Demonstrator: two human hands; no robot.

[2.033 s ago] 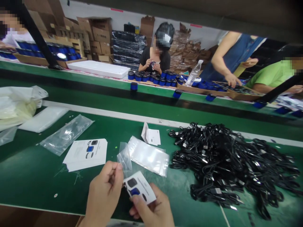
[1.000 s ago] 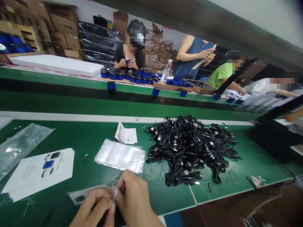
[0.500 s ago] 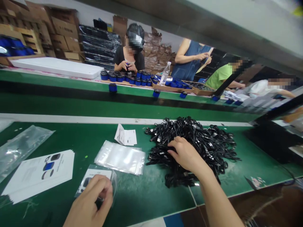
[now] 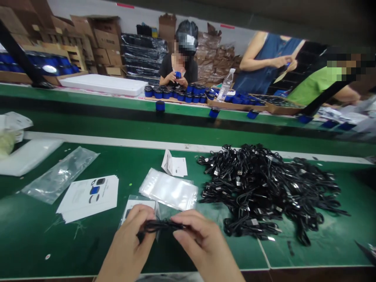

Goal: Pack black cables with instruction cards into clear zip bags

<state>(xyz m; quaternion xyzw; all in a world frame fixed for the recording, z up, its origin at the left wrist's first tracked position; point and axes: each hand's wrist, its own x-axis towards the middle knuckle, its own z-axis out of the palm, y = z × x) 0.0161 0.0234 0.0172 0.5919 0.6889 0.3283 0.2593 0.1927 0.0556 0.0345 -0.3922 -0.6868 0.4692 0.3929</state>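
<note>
In front of the bag stack point(image 4: 169, 189), left hand point(image 4: 131, 235) and right hand point(image 4: 204, 237) are pinching a crosswise-running cable bundle point(image 4: 163, 226).

The black cable point(image 4: 163, 226) is folded into a compact, elongated bundle. It lies roughly horizontal, left to right, above the near part of the tabletop point(image 4: 73, 250). The left hand point(image 4: 132, 235) grips its left end; the right hand point(image 4: 202, 239) pinches its right end. The clear bag point(image 4: 158, 213) contains a white leaflet point(image 4: 141, 203) with dark print. The bag is directly behind the cable and left hand, which partly cover it. Contact between bag and left hand cannot be determined.
</note>
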